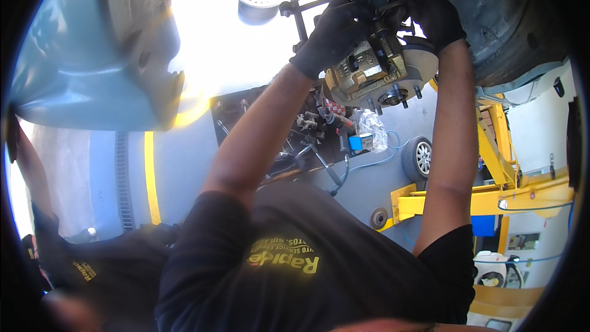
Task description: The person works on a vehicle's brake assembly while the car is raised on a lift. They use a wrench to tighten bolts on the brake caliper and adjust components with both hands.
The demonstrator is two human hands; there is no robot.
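Okay, caliper (365,61) sits over the brake disc (421,61), just beside our left hand (335,34); right hand (437,18) near. Fingertips are hidden, so we can't tell their grip. Likely heavy, rigid, maybe greasy: hold its cast body.

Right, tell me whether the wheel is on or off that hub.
Off: the hub is exposed, and its studs stick out past the brake disc with no wheel over them.
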